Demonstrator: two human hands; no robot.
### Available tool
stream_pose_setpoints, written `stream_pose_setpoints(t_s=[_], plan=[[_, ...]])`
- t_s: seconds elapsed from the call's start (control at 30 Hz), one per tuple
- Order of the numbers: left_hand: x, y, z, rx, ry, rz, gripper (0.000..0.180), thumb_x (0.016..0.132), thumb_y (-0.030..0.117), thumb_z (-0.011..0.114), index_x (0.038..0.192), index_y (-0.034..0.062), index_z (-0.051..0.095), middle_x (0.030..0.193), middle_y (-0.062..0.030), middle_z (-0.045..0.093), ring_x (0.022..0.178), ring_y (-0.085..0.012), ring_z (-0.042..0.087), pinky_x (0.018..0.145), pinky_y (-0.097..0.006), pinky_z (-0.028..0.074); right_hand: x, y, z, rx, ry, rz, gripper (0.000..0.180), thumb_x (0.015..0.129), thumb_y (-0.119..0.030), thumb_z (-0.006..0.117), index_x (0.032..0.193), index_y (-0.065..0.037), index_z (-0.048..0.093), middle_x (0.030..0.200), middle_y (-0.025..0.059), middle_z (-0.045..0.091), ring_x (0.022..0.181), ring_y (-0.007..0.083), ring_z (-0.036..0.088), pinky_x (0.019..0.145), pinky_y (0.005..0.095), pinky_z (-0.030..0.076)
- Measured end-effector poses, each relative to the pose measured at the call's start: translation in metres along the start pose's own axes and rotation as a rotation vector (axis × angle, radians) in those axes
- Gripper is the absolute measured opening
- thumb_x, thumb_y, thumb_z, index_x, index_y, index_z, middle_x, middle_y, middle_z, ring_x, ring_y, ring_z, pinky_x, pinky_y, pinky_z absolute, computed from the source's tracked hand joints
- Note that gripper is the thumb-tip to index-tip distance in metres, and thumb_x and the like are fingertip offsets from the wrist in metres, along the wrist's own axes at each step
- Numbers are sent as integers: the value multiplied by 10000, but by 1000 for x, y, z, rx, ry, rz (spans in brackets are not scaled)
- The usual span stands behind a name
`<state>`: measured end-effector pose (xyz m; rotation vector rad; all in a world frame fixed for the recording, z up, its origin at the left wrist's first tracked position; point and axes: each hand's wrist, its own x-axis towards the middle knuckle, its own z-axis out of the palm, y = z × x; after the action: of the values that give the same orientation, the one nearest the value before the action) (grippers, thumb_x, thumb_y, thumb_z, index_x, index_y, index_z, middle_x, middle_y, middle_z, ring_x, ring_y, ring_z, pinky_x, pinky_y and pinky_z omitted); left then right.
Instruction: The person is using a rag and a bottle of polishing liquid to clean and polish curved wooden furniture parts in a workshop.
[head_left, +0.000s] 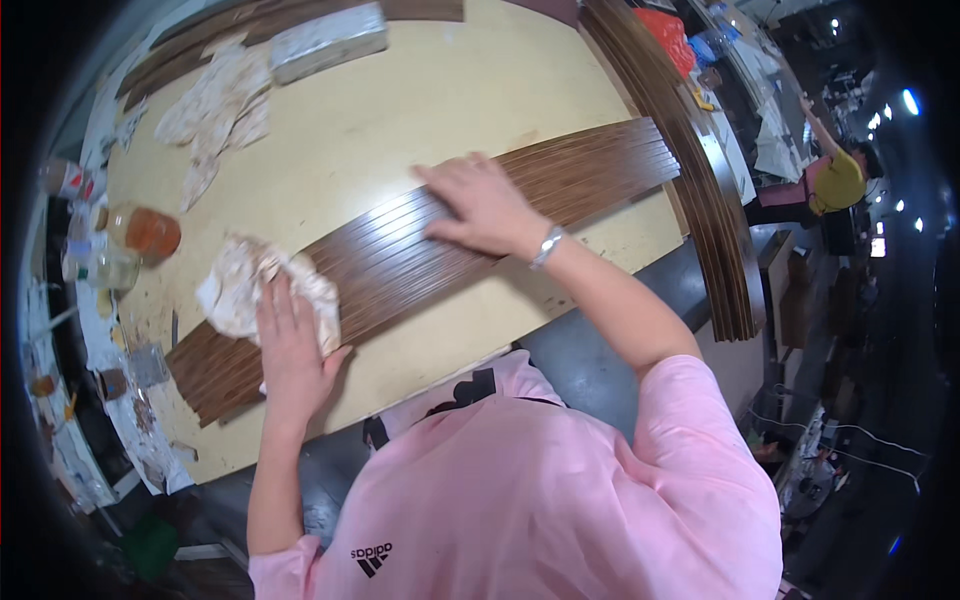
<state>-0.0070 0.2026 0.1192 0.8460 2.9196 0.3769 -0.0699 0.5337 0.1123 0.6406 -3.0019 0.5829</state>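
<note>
A long brown wood-grain panel with lengthwise grooves (400, 246) lies slantwise across the pale yellow table (390, 110). Near its left end, a crumpled, stained white cloth (232, 292) is bunched on the panel. My left hand (297, 345) lies over this cloth, fingers stretched out and thumb apart. Farther right, my right hand (487, 210) is over the panel's middle with fingers spread and nothing in them. Whether its palm touches the panel cannot be made out. A silver bracelet (547, 247) circles my right wrist.
More brown strips (715, 210) run along the right side. At the back are a silver-wrapped block (330, 43), another stained cloth (215, 110) and further strips (415, 8). A jar of orange-brown liquid (150, 233) stands by the left edge. A person in yellow (840, 182) is far right.
</note>
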Motion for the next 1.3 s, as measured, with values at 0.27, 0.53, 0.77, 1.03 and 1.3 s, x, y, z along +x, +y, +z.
stream_pose_setpoints(t_s=[0.27,0.53,0.77,1.03,1.3], plan=[[113,137,37,38,-92,106,865,728,285,798,1337,-150,364,1475,-376,223,1422,-535,161,1165,-591,184,-123,281,-102,-46,203,309,509,874,-413,652,1280,-109,613,1364,124,559,1354,304,419,1158,412,270],[333,339,96,-109,-69,547,765,881,419,637,1359,-123,387,1481,-347,266,1434,-512,156,1178,-555,182,-144,336,-123,1228,157,399,526,955,-251,596,1402,4,489,1460,92,484,1337,177,432,1121,304,310],[305,287,68,-98,-244,538,545,869,154,631,1362,-14,469,1473,-244,384,1398,-430,321,1164,-493,263,-163,354,-105,1207,327,225,564,1005,-359,463,1451,-16,435,1489,86,458,1419,200,336,1184,332,197],[374,347,83,-141,-175,608,535,820,67,638,1331,-15,503,1443,-215,444,1377,-404,373,1127,-502,329,-132,338,-80,1398,522,423,368,1001,-85,476,1345,39,526,1288,94,612,1209,163,549,1060,276,392],[349,326,68,-151,-141,593,486,778,-15,610,1263,-17,569,1372,-182,524,1348,-363,429,1076,-456,393,-144,341,-86,1161,567,353,350,960,2,443,1284,48,568,1212,81,650,1176,161,566,1059,284,393]])
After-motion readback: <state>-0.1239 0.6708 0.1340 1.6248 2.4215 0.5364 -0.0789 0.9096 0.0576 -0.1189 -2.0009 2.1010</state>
